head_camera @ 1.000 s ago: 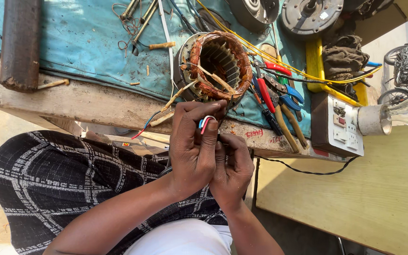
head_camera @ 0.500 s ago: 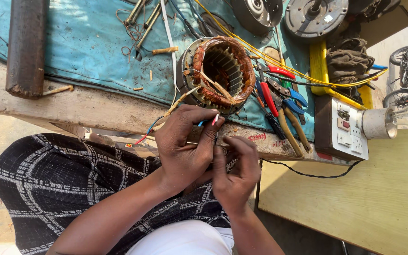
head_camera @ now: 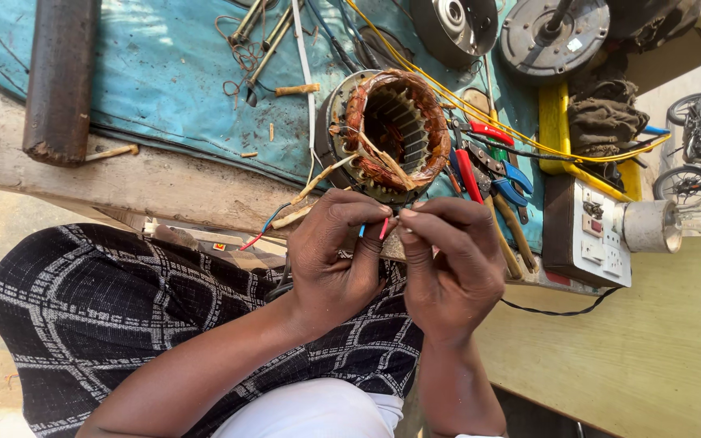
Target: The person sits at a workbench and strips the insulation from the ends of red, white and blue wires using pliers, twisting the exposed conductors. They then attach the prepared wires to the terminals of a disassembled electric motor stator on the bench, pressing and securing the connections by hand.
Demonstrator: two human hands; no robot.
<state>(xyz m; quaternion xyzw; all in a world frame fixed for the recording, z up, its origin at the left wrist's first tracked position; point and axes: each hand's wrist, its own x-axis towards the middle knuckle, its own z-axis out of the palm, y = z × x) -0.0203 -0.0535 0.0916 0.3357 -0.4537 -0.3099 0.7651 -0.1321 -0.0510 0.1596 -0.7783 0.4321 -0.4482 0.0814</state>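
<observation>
A motor stator with copper windings sits on a blue cloth on the bench. Thin red and blue lead wires run from it toward me. My left hand and my right hand meet just below the stator, fingertips pinched together on the wire ends. A short red tip and a blue tip show between the fingers. Both hands hover over my lap, above black checked trousers.
Pliers with red and blue handles lie right of the stator. A switch board with a lamp bulb stands at the right. A dark metal bar, screwdrivers, yellow wire and two motor covers lie farther back.
My hands have shifted right and slightly apart, so the fingertips now pinch the wire ends between them. The view has drifted a little.
</observation>
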